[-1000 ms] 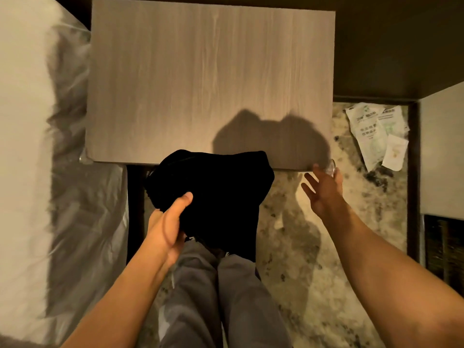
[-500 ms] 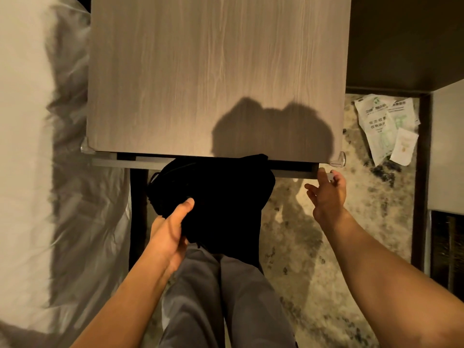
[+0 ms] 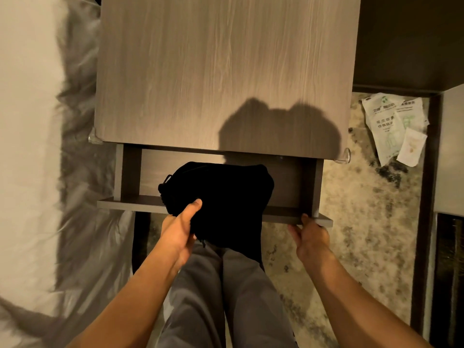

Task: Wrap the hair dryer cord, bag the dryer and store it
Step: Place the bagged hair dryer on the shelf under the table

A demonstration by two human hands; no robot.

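Note:
A bulging black drawstring bag [image 3: 221,197] hangs over the pulled-out drawer [image 3: 291,187] of a wood-grain nightstand [image 3: 221,71]. My left hand [image 3: 179,231] grips the bag's near left side, thumb on top. The dryer inside the bag is hidden. My right hand [image 3: 310,237] holds the drawer's front panel [image 3: 130,204] from below at its right end. The drawer's inside looks bare where it shows.
A white bed with a crumpled duvet [image 3: 37,146] runs along the left. Paper packets [image 3: 394,126] lie on the mottled floor [image 3: 351,222] to the right of the nightstand. A dark cabinet edge [image 3: 426,172] stands at the far right. My grey trouser legs [image 3: 226,297] are below.
My right hand has pulled the drawer out from under the nightstand top. The bag in my left hand now sits above the open drawer.

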